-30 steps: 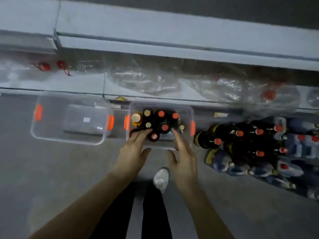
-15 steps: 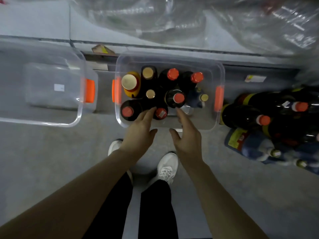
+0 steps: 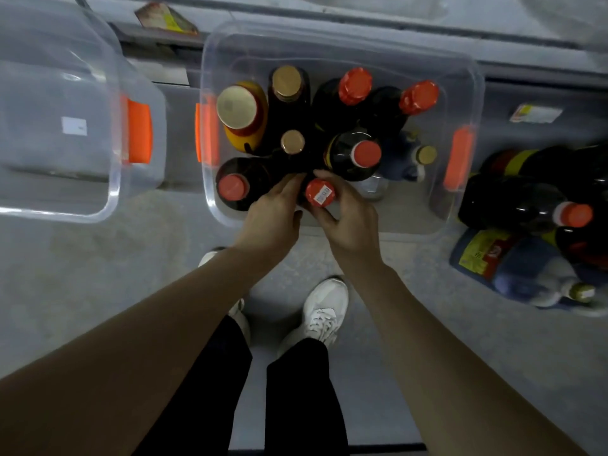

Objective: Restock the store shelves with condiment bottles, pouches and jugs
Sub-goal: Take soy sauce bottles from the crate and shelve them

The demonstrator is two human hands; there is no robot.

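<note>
Dark condiment bottle with a red screw cap [image 3: 320,192] and a small white sticker on top, upright against the near wall of a clear plastic bin with orange handles [image 3: 459,156] on the grey floor. Right hand [image 3: 352,222] curled round the cap, index finger over the far side, thumb on the near side. Left hand [image 3: 269,218] reaching in just beside it, fingers laid against the bottle's left shoulder; cannot tell whether gripping or only touching.

Packed upright in the same bin: a yellow bottle with a wide cream lid [image 3: 237,106], a tall dark bottle with a gold cap [image 3: 287,82], further dark red-capped bottles [image 3: 365,153], and a blue bottle with a small gold cap [image 3: 426,155] at the right.

To the left, a second clear plastic bin [image 3: 108,192], apart from the first. To the right, on the floor, dark bottles lying on their sides [image 3: 513,205] and a blue jug with a yellow label [image 3: 526,271]. Below the hands, white sneakers [image 3: 325,311].
</note>
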